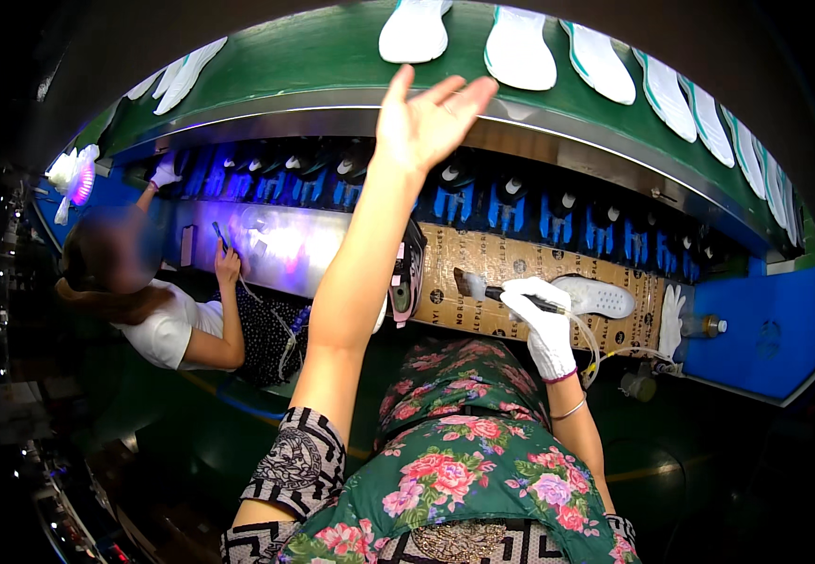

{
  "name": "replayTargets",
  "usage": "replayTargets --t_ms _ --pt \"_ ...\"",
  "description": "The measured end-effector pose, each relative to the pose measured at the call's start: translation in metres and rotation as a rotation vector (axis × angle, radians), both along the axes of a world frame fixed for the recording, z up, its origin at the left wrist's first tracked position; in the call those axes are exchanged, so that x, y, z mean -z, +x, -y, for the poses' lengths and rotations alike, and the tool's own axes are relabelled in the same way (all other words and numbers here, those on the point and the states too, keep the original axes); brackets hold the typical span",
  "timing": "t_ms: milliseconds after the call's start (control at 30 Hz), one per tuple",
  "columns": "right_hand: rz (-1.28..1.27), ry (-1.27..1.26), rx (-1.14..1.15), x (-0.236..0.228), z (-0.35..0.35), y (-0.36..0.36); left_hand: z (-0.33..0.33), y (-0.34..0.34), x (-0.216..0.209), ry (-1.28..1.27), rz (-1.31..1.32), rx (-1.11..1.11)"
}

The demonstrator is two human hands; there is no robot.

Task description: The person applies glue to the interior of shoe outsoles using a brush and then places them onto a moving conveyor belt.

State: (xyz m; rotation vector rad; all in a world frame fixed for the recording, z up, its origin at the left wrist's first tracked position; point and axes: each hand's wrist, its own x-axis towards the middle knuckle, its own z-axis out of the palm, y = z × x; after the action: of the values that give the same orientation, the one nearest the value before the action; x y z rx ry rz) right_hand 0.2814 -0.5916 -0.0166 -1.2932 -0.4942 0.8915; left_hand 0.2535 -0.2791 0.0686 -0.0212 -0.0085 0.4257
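My bare left hand [431,120] reaches up to the green belt with palm up and fingers spread, holding nothing. Its fingertips are just below a white shoe sole [414,33]; I cannot tell whether they touch it. A white glove covers my right hand [543,324], which is closed around the dark handle of a brush [473,285] with pale-tipped bristles pointing left. From this hand a thin clear tube [594,350] curves off to the right. Just beyond the gloved hand lies a white sole with small dots [605,298] on the cardboard-covered bench [459,324].
Several white soles [520,52] line the green belt [318,42]. Under it stands a row of blue racks [506,207]. A dark and pink shoe [407,277] sits left of the cardboard. A spare white glove [671,320] and a bottle [705,326] are at right. A co-worker [177,320] works at left.
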Motion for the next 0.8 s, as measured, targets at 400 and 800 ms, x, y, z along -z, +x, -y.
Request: replayTargets --t_ms 400,800 --pt "-0.114 0.046 0.077 0.024 -0.008 -0.003 -0.238 -0.245 -0.07 1.654 -2.32 -1.708" --pt "-0.136 0.007 0.089 0.006 -0.014 -0.016 -0.255 -0.3 -0.048 1.602 -1.603 -2.219"
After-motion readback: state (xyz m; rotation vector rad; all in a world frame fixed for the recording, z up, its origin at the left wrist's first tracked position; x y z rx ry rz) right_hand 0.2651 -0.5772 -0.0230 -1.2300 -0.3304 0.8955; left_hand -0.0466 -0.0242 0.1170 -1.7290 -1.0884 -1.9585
